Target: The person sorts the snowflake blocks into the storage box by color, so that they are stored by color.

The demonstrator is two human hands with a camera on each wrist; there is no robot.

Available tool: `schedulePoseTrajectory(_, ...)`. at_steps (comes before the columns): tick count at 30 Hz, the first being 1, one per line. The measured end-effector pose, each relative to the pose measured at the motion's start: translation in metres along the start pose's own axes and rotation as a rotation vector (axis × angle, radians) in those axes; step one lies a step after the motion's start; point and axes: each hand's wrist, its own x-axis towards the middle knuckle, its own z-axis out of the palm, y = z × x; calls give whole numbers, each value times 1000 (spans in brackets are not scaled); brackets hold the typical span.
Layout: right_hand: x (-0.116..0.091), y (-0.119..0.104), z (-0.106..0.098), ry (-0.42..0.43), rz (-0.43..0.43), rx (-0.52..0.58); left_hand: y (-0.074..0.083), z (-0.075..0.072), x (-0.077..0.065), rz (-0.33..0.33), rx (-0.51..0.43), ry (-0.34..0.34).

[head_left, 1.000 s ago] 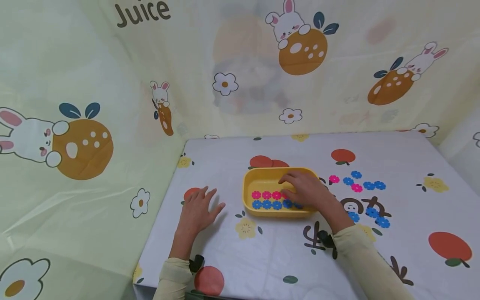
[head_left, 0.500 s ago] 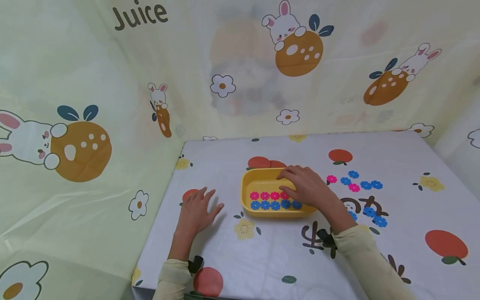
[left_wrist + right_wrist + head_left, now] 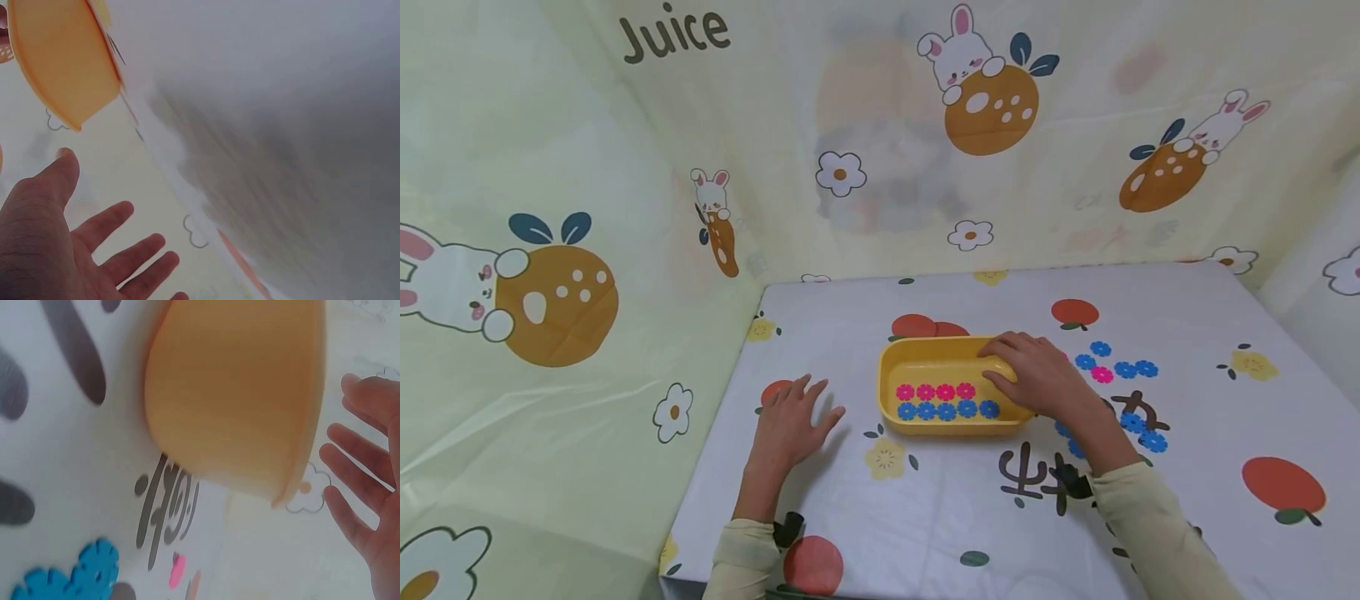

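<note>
A yellow plastic tray [image 3: 955, 428] stands on the table. Inside it lie a row of pink flower-shaped discs [image 3: 945, 392] and, nearer the front, a row of blue flower-shaped discs [image 3: 946, 411]. My right hand [image 3: 1037, 375] is over the tray's right end, its fingers loosely bent and holding nothing. In the right wrist view the fingers [image 3: 356, 450] show past the tray's rim, apart from its wall. To the left of the tray my left hand [image 3: 792, 425] hovers with fingers spread; in the left wrist view its palm and fingers [image 3: 134, 253] hold nothing.
Right of the tray, loose blue discs [image 3: 1125, 369] and a pink disc [image 3: 1102, 375] lie scattered, with more blue discs [image 3: 1152, 441] nearer the front. A printed white cloth [image 3: 940, 508] covers the table. Patterned curtains [image 3: 880, 208] hang behind and at the left.
My right hand has drawn back to the right, uncovering the right ends of both disc rows. The left hand keeps its place. The head view has shifted slightly.
</note>
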Motion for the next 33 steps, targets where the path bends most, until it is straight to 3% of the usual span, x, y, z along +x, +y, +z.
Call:
schedulePoseTrajectory(13,-22,27,-11,31,49,-8,-1,2,3,8,1,-8)
schedulePoseTrajectory(20,-37,39,-18,14,115,6,0,5,4,8,4,-29)
schedulePoseTrajectory(33,-64,81,-24,17,264,-1,-2,7,5,12,6,-21)
